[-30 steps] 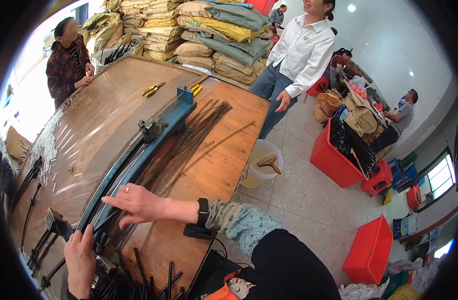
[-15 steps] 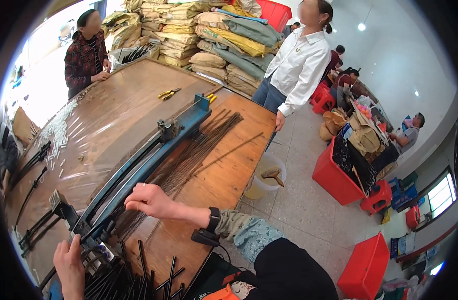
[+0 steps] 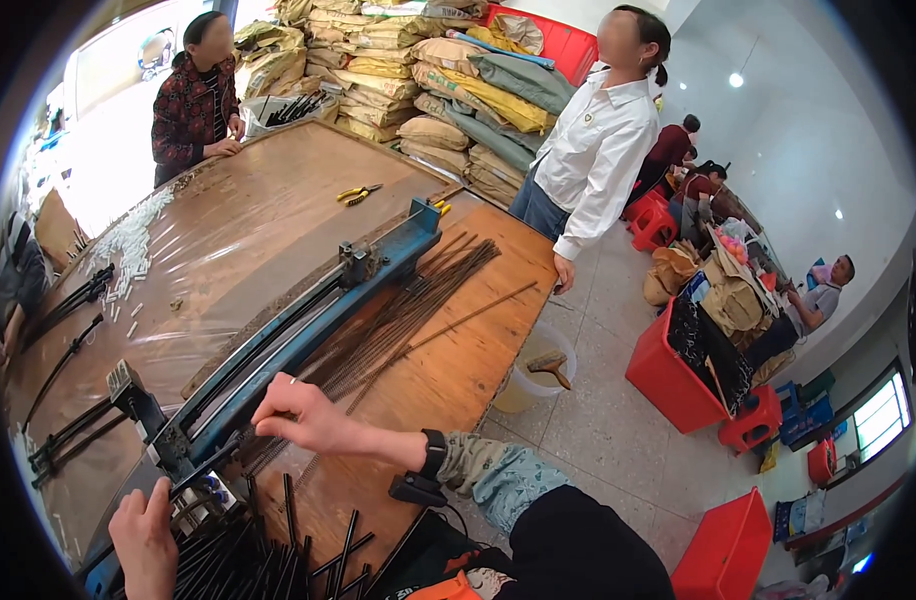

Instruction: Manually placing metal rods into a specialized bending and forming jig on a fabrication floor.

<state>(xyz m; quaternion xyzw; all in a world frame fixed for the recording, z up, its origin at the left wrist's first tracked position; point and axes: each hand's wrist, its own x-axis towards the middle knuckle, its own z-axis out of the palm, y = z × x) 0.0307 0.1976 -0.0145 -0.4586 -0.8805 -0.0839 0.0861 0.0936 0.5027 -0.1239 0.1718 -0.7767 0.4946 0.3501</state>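
My left hand [image 3: 144, 535] is at the lower left, its fingers closed around a black tube [image 3: 206, 468] that slants up to the right. My right hand [image 3: 303, 415] is curled above the near part of a long blue metal jig [image 3: 308, 345]. Its fingertips are pressed together, and what they hold, if anything, is hidden. Beneath my hands a metal clamp block [image 3: 176, 448] sits at the jig's near end. A heap of black tubes [image 3: 223, 565] lies just right of my left hand. Long thin dark rods [image 3: 418, 305] lie in a bundle beyond my right hand.
Yellow-handled pliers [image 3: 358, 194] and white short tubes [image 3: 133, 240] lie on the plastic-covered table [image 3: 268, 200]. A bucket with a brush [image 3: 550, 368] stands by the table's right edge. Two people [image 3: 608, 150] stand at the table's far side. Red bins [image 3: 678, 350] are on the floor.
My right hand has shifted slightly away from the slanted tube, whose upper end now shows more clearly. The whole view has moved a little; my left hand stays at the tube.
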